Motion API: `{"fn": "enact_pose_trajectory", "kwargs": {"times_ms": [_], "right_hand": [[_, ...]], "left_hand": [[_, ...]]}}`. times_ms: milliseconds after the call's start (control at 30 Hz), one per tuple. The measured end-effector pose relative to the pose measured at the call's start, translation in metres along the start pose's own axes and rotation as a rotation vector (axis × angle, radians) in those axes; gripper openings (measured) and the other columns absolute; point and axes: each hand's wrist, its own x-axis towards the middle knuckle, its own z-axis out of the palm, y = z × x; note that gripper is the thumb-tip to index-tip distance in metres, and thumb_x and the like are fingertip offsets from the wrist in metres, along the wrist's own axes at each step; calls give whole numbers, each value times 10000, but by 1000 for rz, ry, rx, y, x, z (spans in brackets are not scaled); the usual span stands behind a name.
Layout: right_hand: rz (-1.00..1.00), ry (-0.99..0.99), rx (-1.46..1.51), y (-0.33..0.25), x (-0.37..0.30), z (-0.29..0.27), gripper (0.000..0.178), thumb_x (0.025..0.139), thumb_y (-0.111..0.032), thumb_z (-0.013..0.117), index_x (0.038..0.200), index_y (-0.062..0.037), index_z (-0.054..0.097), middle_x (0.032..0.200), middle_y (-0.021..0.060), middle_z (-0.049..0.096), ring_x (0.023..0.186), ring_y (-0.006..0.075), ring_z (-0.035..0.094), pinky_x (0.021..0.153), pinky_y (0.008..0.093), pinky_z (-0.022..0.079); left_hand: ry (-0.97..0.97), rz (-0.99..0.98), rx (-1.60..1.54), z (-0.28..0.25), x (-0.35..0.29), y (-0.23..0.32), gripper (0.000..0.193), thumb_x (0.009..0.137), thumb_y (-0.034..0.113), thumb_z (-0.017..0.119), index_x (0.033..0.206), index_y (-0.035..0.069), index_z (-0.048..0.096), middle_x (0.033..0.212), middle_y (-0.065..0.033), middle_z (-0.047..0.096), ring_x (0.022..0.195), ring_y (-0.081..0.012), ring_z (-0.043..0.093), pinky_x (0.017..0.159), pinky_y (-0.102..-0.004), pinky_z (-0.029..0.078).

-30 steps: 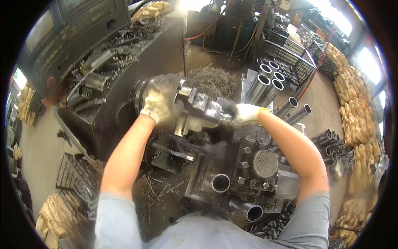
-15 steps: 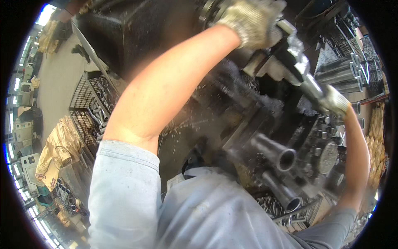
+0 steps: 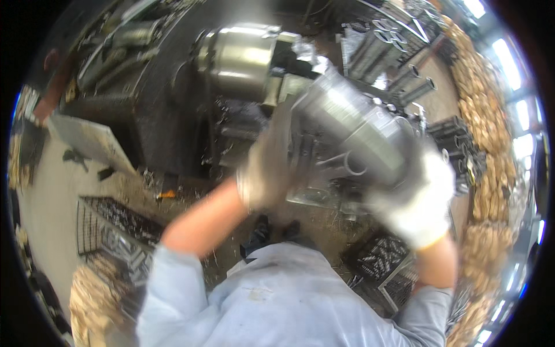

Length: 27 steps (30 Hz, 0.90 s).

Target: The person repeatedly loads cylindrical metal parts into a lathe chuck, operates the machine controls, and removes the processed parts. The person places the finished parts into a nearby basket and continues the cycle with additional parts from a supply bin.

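Note:
A shiny metal tube (image 3: pixel 347 110), smeared by motion, slants from the machine chuck (image 3: pixel 243 58) down toward my right hand (image 3: pixel 419 199). That hand wears a whitish glove and is closed around the tube's lower right end, its fingers darkened and blurred. My left hand (image 3: pixel 266 168), also gloved, is raised beside the tube's upper left end, below the chuck; blur hides whether its fingers grip. At the tube's upper end, the chuck's dark jaws and bright metal shavings (image 3: pixel 312 58) show. Behind the hands lies another open-ended tube (image 3: pixel 344 166).
Upright tubes (image 3: pixel 376 49) stand at the back right, beside stacked brown sacks (image 3: pixel 485 115). Wire baskets of metal parts (image 3: pixel 110 225) sit at the left, with a black crate (image 3: pixel 384 254) lower right. A metal panel (image 3: pixel 92 136) juts from the machine's left.
My left hand has come down from the chuck toward my body. My right hand has moved inward with the metal tube. The view has swung right, showing more sacks.

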Motion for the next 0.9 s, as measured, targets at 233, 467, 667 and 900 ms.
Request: {"fn": "enact_pose_trajectory", "kwargs": {"times_ms": [233, 467, 667, 900], "right_hand": [[443, -819, 434, -21, -112, 120, 904, 735, -451, 867, 1449, -10, 532, 1233, 268, 714, 1043, 436, 742, 903, 499, 601], [484, -860, 1093, 40, -182, 190, 726, 725, -348, 895, 1298, 27, 654, 1064, 146, 767, 929, 238, 728, 838, 380, 584], [367, -836, 890, 32, -164, 119, 736, 710, -270, 847, 1364, -14, 629, 1130, 232, 764, 1023, 349, 762, 884, 475, 603], [598, -383, 1126, 133, -216, 26, 803, 729, -68, 889, 1464, 12, 576, 1133, 92, 753, 948, 158, 726, 883, 316, 597]], "left_hand": [[273, -1213, -916, 74, -122, -22, 411, 945, 151, 719, 1309, 7, 595, 1203, -134, 679, 1137, -282, 673, 974, -486, 566], [539, -1190, -1253, 102, -162, -74, 373, 1016, 299, 567, 1273, 45, 661, 1168, -127, 718, 1023, -282, 712, 957, -445, 570], [245, -1110, -1036, 79, -175, -80, 696, 1046, 588, 614, 1439, 18, 544, 1140, -96, 719, 1016, -249, 745, 873, -389, 624], [-100, -199, 115, 145, -132, -17, 1025, 642, 363, 1041, 1458, 12, 528, 1202, -157, 720, 980, -251, 734, 866, -389, 605]]}}
